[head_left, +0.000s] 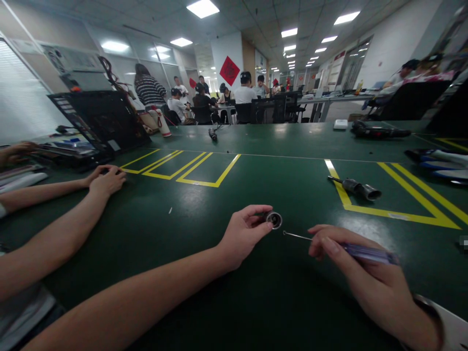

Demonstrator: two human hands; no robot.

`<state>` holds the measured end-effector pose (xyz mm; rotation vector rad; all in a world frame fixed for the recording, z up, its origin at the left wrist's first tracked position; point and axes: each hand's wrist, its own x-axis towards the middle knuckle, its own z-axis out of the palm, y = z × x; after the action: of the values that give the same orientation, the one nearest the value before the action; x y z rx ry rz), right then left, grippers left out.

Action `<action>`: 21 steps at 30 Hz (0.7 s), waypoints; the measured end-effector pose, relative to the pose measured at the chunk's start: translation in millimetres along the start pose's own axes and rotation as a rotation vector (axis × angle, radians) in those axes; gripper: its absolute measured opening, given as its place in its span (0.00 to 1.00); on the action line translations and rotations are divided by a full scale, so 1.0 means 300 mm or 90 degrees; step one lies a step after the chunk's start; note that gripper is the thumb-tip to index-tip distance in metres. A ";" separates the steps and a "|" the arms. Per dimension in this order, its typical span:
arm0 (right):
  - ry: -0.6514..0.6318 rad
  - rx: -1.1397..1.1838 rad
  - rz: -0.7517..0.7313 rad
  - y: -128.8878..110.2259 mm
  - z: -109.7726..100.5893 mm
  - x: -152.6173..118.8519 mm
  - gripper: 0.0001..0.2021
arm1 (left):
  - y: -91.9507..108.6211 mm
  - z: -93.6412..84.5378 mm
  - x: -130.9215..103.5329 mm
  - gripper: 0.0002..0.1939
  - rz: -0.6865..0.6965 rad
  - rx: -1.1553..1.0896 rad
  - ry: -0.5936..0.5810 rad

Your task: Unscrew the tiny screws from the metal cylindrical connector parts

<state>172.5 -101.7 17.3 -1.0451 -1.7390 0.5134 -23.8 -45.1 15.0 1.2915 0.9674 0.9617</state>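
Between the thumb and fingers of my left hand [244, 233] is a small round metal part [274, 220], its hollow end facing up toward me. My right hand [360, 273] is closed around the purple, see-through handle of a screwdriver [369, 254]. The thin shaft points left, and its tip is just right of the round part, not touching it. Beyond my right hand, a dark cylindrical tool [357, 188] with a thin shaft lies on the green table [204, 214], across a yellow tape line.
Another person's hands [106, 180] rest on the table at the left, near a black open case [102, 122]. Farther back are a small dark tool [212, 135], a white box [340, 125] and a black tool [380, 131]. Blue-and-white items [444, 165] lie at the right edge.
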 end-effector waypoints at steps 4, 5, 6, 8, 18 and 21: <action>-0.045 -0.029 -0.049 -0.010 0.002 -0.008 0.08 | 0.001 0.006 -0.001 0.17 0.001 -0.018 0.002; -0.060 -0.042 -0.053 -0.011 0.005 -0.009 0.09 | 0.000 0.009 -0.003 0.16 0.000 -0.019 0.006; -0.073 -0.054 -0.058 -0.010 0.008 -0.011 0.09 | 0.000 0.012 -0.004 0.16 0.000 -0.020 0.009; -0.097 -0.077 -0.063 -0.007 0.015 -0.014 0.09 | -0.001 0.016 -0.007 0.15 0.003 -0.016 0.007; -0.120 -0.110 -0.108 0.012 0.030 -0.021 0.11 | -0.012 0.017 -0.006 0.12 0.037 0.031 0.006; -0.137 -0.122 -0.124 0.018 0.031 -0.026 0.12 | -0.018 0.017 -0.002 0.11 0.061 0.033 0.010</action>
<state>167.4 -104.1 5.5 -0.9661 -2.0886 0.3508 -19.1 -47.4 9.7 1.3861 0.9559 1.0267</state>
